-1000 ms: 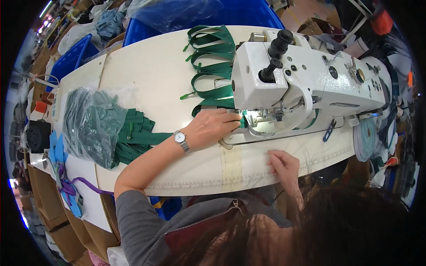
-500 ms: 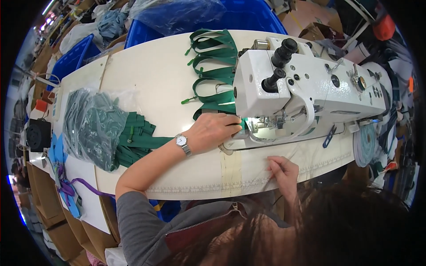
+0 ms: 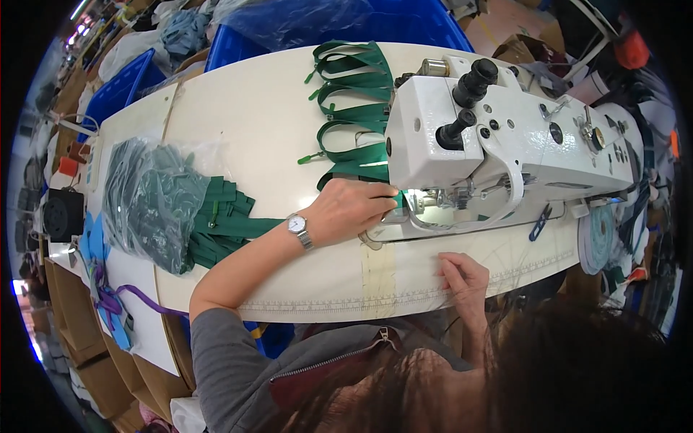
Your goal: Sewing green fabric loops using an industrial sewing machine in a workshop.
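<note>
My left hand (image 3: 355, 208), wearing a silver wristwatch (image 3: 297, 224), reaches to the needle area of a white sewing machine (image 3: 433, 137). Its fingers are closed on the end of a green zipper strip (image 3: 401, 200) under the machine's lamp; part of the strip is hidden by the hand and presser area. Behind the hand, a chain of looped green zipper strips (image 3: 354, 154) with bright green pulls lies left of the machine head. My right hand (image 3: 465, 280) hovers by the table's front edge, thumb and forefinger pinched together. Whether anything thin is between them cannot be made out.
A clear plastic bag (image 3: 144, 206) of green strips lies at the left, some spilling out. Blue thread snips (image 3: 540, 222) rest right of the needle area. A printed ruler (image 3: 325, 306) runs along the front edge. Blue bins (image 3: 426, 25) stand behind the table.
The whole picture has shifted slightly, with the machine now a little farther right in it. Both hands keep nearly the same pose and place at the table.
</note>
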Demonstrator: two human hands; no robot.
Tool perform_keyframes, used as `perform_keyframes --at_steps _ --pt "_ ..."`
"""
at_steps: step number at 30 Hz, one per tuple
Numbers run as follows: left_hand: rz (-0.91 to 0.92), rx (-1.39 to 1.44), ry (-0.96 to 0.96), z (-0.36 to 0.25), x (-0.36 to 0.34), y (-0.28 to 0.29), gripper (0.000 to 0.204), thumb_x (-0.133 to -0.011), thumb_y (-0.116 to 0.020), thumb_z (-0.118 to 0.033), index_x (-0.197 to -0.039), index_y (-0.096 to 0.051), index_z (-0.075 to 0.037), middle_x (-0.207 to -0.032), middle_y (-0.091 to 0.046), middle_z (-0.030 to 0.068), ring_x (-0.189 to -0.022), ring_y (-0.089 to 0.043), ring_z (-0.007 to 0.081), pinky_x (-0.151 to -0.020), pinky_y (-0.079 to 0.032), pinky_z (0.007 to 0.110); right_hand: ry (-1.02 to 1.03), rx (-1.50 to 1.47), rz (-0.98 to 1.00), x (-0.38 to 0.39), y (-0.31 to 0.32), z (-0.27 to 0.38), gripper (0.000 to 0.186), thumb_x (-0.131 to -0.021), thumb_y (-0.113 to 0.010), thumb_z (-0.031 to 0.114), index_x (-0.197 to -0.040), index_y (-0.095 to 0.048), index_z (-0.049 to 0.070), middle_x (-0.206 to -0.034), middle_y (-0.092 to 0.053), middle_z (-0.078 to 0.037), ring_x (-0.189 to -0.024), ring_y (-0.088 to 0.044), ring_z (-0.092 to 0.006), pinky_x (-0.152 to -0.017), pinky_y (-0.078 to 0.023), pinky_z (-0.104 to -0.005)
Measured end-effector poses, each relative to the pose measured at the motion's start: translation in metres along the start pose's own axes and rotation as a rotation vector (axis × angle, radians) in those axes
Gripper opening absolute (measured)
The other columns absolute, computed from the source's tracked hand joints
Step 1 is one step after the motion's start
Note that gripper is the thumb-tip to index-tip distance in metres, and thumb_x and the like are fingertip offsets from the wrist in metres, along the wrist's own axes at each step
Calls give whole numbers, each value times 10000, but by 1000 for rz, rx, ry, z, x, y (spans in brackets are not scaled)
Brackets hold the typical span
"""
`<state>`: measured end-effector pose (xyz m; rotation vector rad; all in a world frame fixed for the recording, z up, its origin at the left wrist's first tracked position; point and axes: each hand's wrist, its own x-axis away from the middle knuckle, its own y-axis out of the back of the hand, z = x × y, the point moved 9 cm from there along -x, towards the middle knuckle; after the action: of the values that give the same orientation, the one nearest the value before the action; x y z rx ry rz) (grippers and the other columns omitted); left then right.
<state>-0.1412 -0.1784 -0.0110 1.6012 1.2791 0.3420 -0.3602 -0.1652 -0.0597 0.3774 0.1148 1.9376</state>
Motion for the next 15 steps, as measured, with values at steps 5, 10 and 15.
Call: perform_keyframes --at_steps 5,10,15 --pt "-14 0 -34 -3 1 -6 139 -815 -636 -137 -936 -679 -85 -1091 -668 29 -839 -665 189 -644 -527 318 -15 -9 3 2 0 -1 156 -913 -582 44 -1026 -673 -14 -773 -626 -36 -592 -512 -61 -537 -434 -196" --pt "-39 -27 -54 -6 3 -4 128 -801 -654 -135 -915 -672 -80 -1082 -666 35 -814 -668 190 -628 -526 317 -22 2 7 3 -1 -1 157 -907 -588 43 -1026 -672 -16 -773 -626 -41 -595 -515 -67 -540 -436 -199" --pt "-69 -22 -78 -7 5 -3 116 -781 -663 -123 -888 -671 -78 -1070 -669 35 -793 -668 191 -622 -527 313 10 11 -17 3 1 0 152 -900 -608 58 -1011 -684 -11 -755 -647 -50 -571 -544 -64 -516 -447 -200"
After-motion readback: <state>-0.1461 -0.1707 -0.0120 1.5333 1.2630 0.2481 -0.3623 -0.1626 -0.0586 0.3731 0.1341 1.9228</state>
